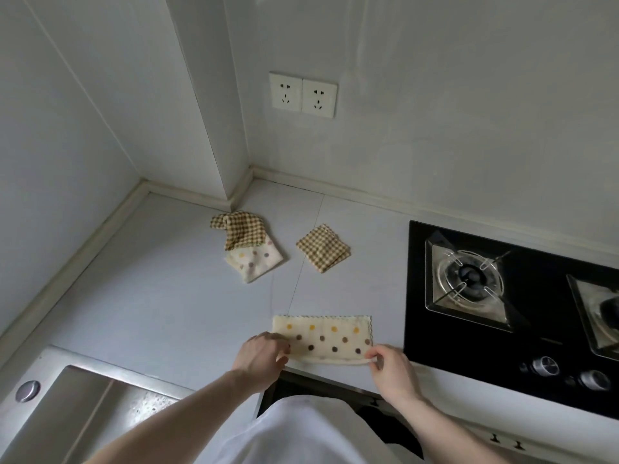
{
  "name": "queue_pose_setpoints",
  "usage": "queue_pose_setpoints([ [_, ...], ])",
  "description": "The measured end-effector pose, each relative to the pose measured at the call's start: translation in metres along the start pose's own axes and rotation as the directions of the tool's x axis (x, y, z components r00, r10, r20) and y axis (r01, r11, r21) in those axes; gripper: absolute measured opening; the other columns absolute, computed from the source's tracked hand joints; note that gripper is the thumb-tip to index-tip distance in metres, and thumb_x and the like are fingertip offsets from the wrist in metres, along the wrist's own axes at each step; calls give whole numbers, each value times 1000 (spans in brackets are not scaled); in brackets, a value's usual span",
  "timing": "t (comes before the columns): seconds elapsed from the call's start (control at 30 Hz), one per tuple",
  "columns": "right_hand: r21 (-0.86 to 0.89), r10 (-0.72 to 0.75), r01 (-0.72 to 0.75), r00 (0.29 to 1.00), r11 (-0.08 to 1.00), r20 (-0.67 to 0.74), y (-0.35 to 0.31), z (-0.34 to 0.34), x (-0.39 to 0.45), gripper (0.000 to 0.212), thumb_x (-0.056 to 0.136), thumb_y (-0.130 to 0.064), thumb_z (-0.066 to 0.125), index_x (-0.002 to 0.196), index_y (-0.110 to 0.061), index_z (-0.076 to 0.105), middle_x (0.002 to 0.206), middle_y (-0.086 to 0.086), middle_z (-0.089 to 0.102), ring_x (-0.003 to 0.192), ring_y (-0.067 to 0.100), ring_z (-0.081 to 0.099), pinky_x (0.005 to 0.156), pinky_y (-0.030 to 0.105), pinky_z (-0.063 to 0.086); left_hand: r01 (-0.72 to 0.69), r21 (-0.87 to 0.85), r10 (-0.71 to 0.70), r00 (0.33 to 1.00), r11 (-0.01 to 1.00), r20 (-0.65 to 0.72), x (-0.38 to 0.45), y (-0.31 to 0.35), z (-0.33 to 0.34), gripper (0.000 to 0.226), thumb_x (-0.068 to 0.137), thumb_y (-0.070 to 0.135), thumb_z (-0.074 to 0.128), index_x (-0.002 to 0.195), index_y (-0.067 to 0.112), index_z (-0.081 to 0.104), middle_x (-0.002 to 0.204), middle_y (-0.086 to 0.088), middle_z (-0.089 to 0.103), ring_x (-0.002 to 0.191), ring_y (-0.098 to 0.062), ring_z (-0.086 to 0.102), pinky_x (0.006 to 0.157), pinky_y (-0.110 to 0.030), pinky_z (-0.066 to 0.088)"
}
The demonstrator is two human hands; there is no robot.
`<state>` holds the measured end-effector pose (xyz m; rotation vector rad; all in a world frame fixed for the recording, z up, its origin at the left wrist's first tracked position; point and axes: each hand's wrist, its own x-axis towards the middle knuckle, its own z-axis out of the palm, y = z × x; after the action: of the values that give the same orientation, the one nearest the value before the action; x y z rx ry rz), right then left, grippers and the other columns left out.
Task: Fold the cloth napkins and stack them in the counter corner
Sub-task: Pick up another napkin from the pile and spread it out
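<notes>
A cream napkin with coloured dots (330, 336) lies folded into a long strip near the counter's front edge. My left hand (263, 358) holds its near left corner, and my right hand (390, 366) pinches its near right corner. Farther back, a folded checked napkin (323, 248) lies flat. To its left, a crumpled checked napkin (239, 231) rests partly on a folded dotted napkin (254, 262), close to the wall corner.
A black gas hob (495, 316) with burners and knobs fills the counter's right side. A steel sink (83, 406) sits at the front left. Two wall sockets (303, 94) are above the counter (160, 279). A wall column juts out at the back corner.
</notes>
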<state>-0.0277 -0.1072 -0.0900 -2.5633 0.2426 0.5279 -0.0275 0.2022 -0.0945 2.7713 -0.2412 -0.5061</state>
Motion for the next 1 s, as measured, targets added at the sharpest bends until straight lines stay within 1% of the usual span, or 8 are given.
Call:
queue_pose_setpoints([
  [0.1, 207, 114, -115, 993, 972, 15, -11, -3, 5, 24, 91, -17, 67, 110, -32, 62, 120, -8, 63, 103, 10, 61, 70, 13, 42, 6, -50, -5, 1000, 999, 18, -1, 2, -7, 28, 87, 31, 57, 113, 34, 67, 135, 20, 58, 119, -14, 54, 100, -25, 43],
  [0.2, 434, 314, -322, 945, 841, 92, -29, -7, 15, 49, 93, -27, 69, 137, -16, 50, 129, 1, 57, 112, 21, 59, 86, 26, 46, 178, -256, -171, 984, 950, 52, 3, 2, -7, 33, 77, 42, 64, 109, 37, 69, 139, 16, 48, 126, -15, 49, 103, -28, 44],
  [0.3, 490, 424, -461, 885, 740, 192, -40, -7, 26, 70, 86, -32, 75, 145, -13, 42, 136, 8, 54, 117, 26, 59, 98, 38, 54, 328, -382, -322, 943, 864, 83, 9, 3, 0, 38, 80, 37, 68, 117, 31, 68, 140, 5, 46, 124, -22, 52, 104, -30, 45],
  [0.37, 443, 452, -501, 865, 743, 220, -42, -8, 30, 62, 87, -31, 76, 138, -13, 46, 134, 10, 56, 117, 27, 59, 93, 32, 53, 377, -410, -364, 925, 831, 112, 13, 5, 5, 42, 85, 31, 67, 127, 26, 63, 139, 2, 43, 116, -23, 58, 99, -27, 48],
  [0.43, 374, 441, -497, 868, 783, 228, -42, -8, 34, 35, 88, -29, 75, 114, -10, 61, 109, 4, 67, 100, 22, 65, 84, 28, 54, 412, -457, -398, 908, 788, 133, 17, 8, 6, 45, 87, 28, 68, 131, 23, 60, 139, -1, 42, 107, -22, 63, 94, -27, 51],
  [0.53, 329, 413, -483, 872, 811, 262, -35, -2, 41, 25, 83, -30, 76, 101, -14, 77, 89, -2, 75, 85, 19, 72, 85, 36, 62, 467, -539, -459, 874, 701, 160, 21, 11, 4, 47, 86, 25, 71, 132, 22, 58, 136, -3, 43, 97, -20, 60, 81, -25, 50],
  [0.8, 497, 337, -355, 933, 792, 130, -51, -21, 31, 10, 89, -22, 67, 97, -18, 70, 85, -3, 74, 79, 14, 70, 64, 25, 49, 443, -694, -418, 881, 568, 221, 23, 13, 2, 37, 90, 8, 50, 114, 26, 71, 127, -4, 62, 109, -22, 63, 79, -28, 56],
  [1.0, 428, 156, -219, 972, 877, 176, -94, -25, 25, 12, 89, -24, 70, 101, -20, 68, 93, -4, 72, 76, 4, 65, 50, 15, 41, 430, -770, -396, 883, 471, 251, 19, 5, 0, 40, 92, 8, 46, 111, 27, 75, 124, 1, 63, 106, -23, 64, 71, -26, 58],
])
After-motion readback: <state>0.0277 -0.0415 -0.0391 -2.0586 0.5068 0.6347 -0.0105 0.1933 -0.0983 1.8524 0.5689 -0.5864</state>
